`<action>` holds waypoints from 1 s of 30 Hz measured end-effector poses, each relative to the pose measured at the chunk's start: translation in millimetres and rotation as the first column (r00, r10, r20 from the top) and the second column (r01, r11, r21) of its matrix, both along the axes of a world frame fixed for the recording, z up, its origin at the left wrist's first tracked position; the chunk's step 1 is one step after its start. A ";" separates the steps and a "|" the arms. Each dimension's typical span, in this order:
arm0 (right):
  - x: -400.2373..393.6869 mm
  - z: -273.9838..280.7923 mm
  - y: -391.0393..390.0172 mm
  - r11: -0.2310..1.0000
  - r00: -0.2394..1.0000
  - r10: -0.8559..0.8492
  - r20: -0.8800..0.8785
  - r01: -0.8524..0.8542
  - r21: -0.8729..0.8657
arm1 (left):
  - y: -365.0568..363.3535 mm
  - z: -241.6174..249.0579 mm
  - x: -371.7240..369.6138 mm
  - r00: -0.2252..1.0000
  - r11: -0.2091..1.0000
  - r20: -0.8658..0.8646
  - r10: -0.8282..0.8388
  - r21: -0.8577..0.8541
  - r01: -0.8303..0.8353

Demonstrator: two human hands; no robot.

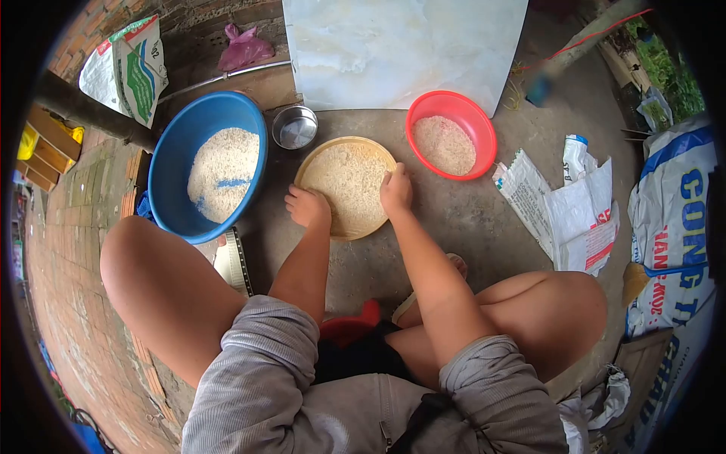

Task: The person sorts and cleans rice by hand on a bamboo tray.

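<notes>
A shallow, round yellow winnowing tray (355, 236) is held low over the concrete floor in front of me. Pale rice-like grain (349, 181) covers its inside. My left hand (308, 206) grips the rim at the lower left, fingers curled around the edge. On the opposite side, my right hand (396, 191) is closed on the right rim. Left of the tray is a big blue basin (171, 170) with a heap of similar grain. A red basin (485, 127), also part filled with grain, stands to the right.
A metal bowl (295, 127) sits between the blue basin and the tray. Behind, a marbled panel (408, 53) leans upright. Torn white sacks (578, 208) lie at right, near large printed sacks (673, 227). A pink plastic bag (246, 48) rests at the back.
</notes>
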State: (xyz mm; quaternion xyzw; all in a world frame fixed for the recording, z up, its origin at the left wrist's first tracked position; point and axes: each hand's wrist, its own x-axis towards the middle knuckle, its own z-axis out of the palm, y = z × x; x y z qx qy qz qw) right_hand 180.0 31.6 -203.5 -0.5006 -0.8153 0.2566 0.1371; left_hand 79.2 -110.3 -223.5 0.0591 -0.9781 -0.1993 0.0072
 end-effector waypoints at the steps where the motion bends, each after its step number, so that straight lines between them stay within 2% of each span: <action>1: 4.8 -2.2 9.4 1.000 0.999 -0.009 -0.042 0.010 0.025 | 5.3 2.8 6.8 1.000 1.000 -0.009 -0.003 -0.004 0.003; 3: 15.9 0.6 22.3 0.979 0.982 -0.183 0.040 0.186 -0.087 | 19.8 6.8 25.2 0.994 0.991 -0.048 -0.096 0.092 0.100; 4: 21.1 6.2 23.7 0.956 0.958 -0.278 0.068 0.283 -0.073 | 24.6 3.7 30.2 0.994 0.991 -0.052 -0.097 0.087 0.102; 5: 24.9 10.8 22.5 0.926 0.925 -0.368 0.096 0.374 -0.053 | 29.4 0.1 35.6 0.971 0.976 -0.153 -0.181 0.093 0.197; 6: 26.4 11.4 18.7 0.927 0.926 -0.365 0.097 0.371 -0.053 | 31.1 -0.1 38.3 0.933 0.953 -0.250 -0.259 0.091 0.289; 8: 28.7 12.1 11.2 0.909 0.911 -0.409 0.060 0.412 -0.067 | 25.4 0.4 26.2 0.928 0.946 -0.243 -0.281 0.094 0.311; 9: 25.8 10.6 3.8 0.910 0.911 -0.407 0.064 0.411 -0.063 | 20.2 2.1 17.5 0.922 0.937 -0.235 -0.307 0.095 0.336; 11: 12.4 2.6 -17.3 0.974 0.972 -0.216 -0.095 0.221 0.044 | 1.5 -0.4 -5.2 0.934 0.961 -0.253 -0.254 0.040 0.273; 13: 4.1 -3.1 -30.7 1.000 0.989 -0.009 -0.148 0.007 -0.015 | -21.3 -6.0 -22.7 0.938 0.986 -0.302 -0.169 -0.066 0.156; 14: 0.9 -4.5 -33.9 0.997 0.987 0.047 -0.152 -0.056 -0.051 | -24.6 -10.1 -22.6 0.939 0.986 -0.301 -0.166 -0.069 0.152; 16: 3.0 -3.7 -27.1 0.993 0.986 0.080 -0.148 -0.092 -0.071 | -36.0 -11.4 -25.1 0.937 0.993 -0.338 -0.086 -0.102 0.054; 17: 5.3 -3.0 -21.6 0.989 0.983 0.111 -0.145 -0.124 -0.085 | -34.0 -8.9 -19.5 0.955 0.995 -0.282 -0.092 -0.061 0.077; 18: 9.4 -4.9 -13.9 0.993 0.982 0.063 -0.178 -0.080 -0.087 | -23.2 1.4 -6.3 0.969 0.995 -0.226 -0.100 -0.019 0.098; 20: 18.7 -3.2 -0.6 0.988 0.991 -0.121 -0.057 0.115 -0.105 | -6.5 -1.5 13.6 0.943 0.970 -0.287 -0.171 0.121 0.212; 23: 21.1 -1.1 5.2 0.906 0.905 -0.421 0.054 0.422 -0.007 | 10.5 0.6 34.1 0.932 0.935 -0.285 -0.225 0.204 0.289; 27: 16.9 -7.3 -3.9 0.943 0.943 -0.329 0.051 0.331 -0.025 | -3.7 -2.2 17.3 0.941 0.949 -0.261 -0.213 0.173 0.263; 29: 13.3 -18.7 -9.3 0.969 0.980 -0.146 0.137 0.170 -0.182 | -19.9 -11.6 -0.2 0.926 0.962 -0.292 -0.240 0.055 0.267; 30: 10.9 -20.9 -12.0 0.961 0.982 -0.138 0.130 0.164 -0.223 | -24.5 -13.7 -5.1 0.925 0.966 -0.293 -0.241 0.017 0.257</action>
